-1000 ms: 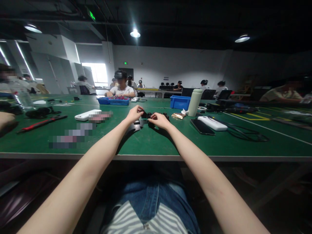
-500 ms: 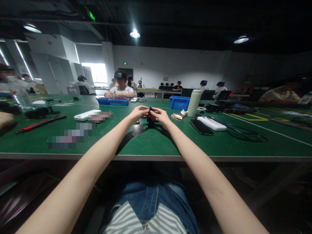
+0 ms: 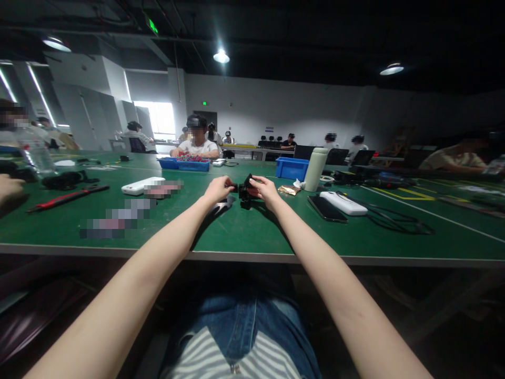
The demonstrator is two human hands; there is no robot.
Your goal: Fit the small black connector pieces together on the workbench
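Observation:
Over the green table [image 3: 236, 237], my right hand [image 3: 265, 190] grips a small black jointed device [image 3: 245, 193], whose exact kind I cannot make out. Its lower part hangs close to the tabletop. On the other side, my left hand [image 3: 219, 190] is closed, fingers pinched at a small black piece [image 3: 235, 187] beside the device. Whether that piece touches the device is too small to tell. A greyish patch [image 3: 223, 205] shows on the table under my left hand, partly hidden by my wrist.
At the right are a black phone [image 3: 327, 208], a white power bank [image 3: 343, 203] with black cable, a pale green bottle [image 3: 316, 169] and a blue bin [image 3: 292, 168]. Left lie a red-black tool [image 3: 67, 199] and another white device [image 3: 142, 185]. A co-worker [image 3: 196, 142] sits opposite.
My hands were together on top of the black device; now they are apart. The left has moved left with a small black piece; the device stays with the right, its upper part tilted.

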